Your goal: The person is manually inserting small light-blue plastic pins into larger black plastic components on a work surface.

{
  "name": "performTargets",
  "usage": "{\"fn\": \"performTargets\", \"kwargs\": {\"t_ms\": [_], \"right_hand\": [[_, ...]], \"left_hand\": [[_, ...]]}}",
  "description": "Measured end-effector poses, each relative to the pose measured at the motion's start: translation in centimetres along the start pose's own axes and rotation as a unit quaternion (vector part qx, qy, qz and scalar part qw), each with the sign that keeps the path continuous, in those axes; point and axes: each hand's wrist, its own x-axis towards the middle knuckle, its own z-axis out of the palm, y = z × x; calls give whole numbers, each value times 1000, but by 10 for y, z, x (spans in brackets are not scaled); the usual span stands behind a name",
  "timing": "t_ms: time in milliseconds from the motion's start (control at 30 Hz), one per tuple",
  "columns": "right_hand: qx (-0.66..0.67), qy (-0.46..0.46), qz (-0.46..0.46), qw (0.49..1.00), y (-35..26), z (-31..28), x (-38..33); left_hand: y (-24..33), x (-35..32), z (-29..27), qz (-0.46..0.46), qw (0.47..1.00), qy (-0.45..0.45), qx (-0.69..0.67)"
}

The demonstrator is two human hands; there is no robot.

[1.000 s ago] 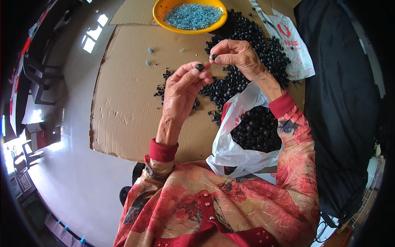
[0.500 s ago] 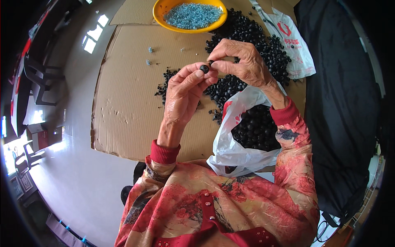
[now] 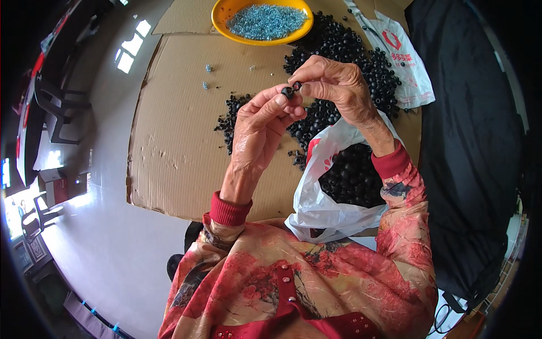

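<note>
Between thumb and fingertips my left hand (image 3: 262, 121) pinches a round black piece (image 3: 287, 92) with a hole in it. Close against it, my right hand (image 3: 336, 87) pinches a smaller black piece (image 3: 297, 86); the two pieces look to be touching or nearly so. Both hands are raised over a cardboard sheet (image 3: 175, 130). Beneath and behind them spreads a heap of small black pieces (image 3: 378, 79). Under my right forearm, an opened white plastic bag (image 3: 313, 198) holds many more round black pieces (image 3: 350, 175).
A yellow bowl (image 3: 217, 22) of clear bluish beads (image 3: 265, 22) stands at the far edge. Small bluish bead clusters (image 3: 208, 68) lie on the cardboard. At the far right rests a flat white plastic bag (image 3: 409, 73), beside a black cloth-covered thing (image 3: 463, 152). Dark chairs (image 3: 59, 116) stand at left.
My left hand has shifted slightly right with its black piece. The piece in my right hand has turned and shows more plainly beside it.
</note>
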Motion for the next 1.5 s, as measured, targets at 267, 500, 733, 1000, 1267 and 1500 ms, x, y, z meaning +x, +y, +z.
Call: {"fn": "performTargets", "kwargs": {"t_ms": [267,500,733,1000,1267,1500], "right_hand": [[-74,6,-31,997,-3,2,0],[-124,10,-64,990,1,5,-1],[-205,-2,-96,974,-3,2,-1],[-84,11,18,996,0,1,-4],[-142,30,-27,989,-7,3,-8],[-233,51,-123,963,-8,7,-8]], "left_hand": [[-2,1,-3,-11,1000,10,-18],[-2,0,-3,-6,1000,20,2],[0,-1,0,0,998,42,38],[-2,-2,1,2,997,51,53],[-1,-3,2,-3,998,37,48],[3,-3,3,-27,999,30,11]]}}
